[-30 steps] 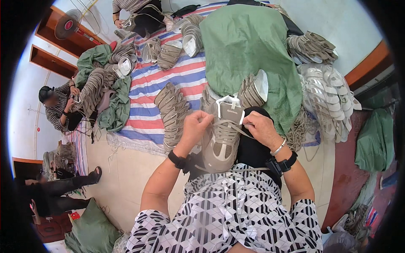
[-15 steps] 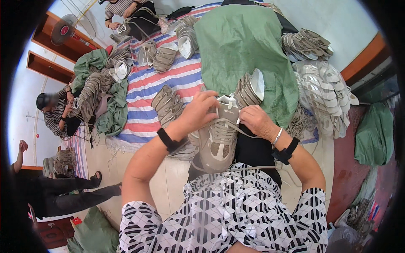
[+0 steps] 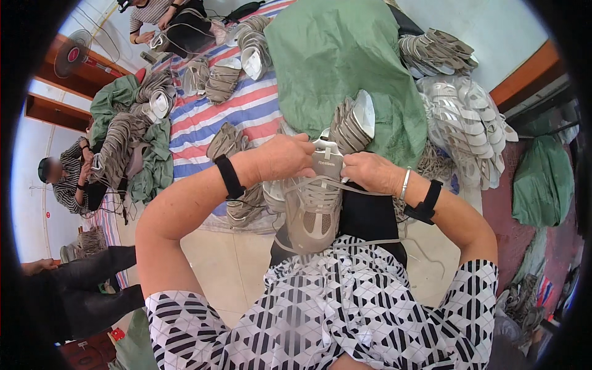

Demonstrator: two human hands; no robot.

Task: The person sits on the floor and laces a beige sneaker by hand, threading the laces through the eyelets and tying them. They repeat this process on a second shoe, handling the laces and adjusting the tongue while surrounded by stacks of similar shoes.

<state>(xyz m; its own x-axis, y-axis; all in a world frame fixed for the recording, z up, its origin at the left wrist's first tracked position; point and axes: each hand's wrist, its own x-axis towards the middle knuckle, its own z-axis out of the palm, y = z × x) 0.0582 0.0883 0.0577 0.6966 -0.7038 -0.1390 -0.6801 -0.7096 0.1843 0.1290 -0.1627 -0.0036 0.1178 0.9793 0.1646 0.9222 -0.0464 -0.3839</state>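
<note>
A beige-grey shoe upper [image 3: 311, 225] rests on my lap, its tongue [image 3: 327, 163] pointing away from me and its toe toward my body. Pale shoelaces [image 3: 320, 183] cross its front, and long loose ends trail to both sides. My left hand [image 3: 285, 158] is closed on the upper's left side by the tongue, some fingertips hidden behind it. On the other side, my right hand [image 3: 372, 173] pinches close to the top eyelets; a small white lace tip shows under the thumb. Just beyond the tongue stands a nested stack of similar uppers [image 3: 353, 123].
A large green sheet [image 3: 339, 55] lies ahead over a striped tarp [image 3: 225, 105]. Plastic-wrapped uppers [image 3: 462, 126] are piled at right, more stacks [image 3: 227, 140] at left. Two seated people handle uppers, one at far left [image 3: 71, 182]; another person's dark-clothed legs [image 3: 86, 287] are at lower left.
The view has shifted, moving the surroundings left and slightly up. My left elbow has swung outward, and both hands stay beside the tongue. The standing person at lower left has moved farther left.
</note>
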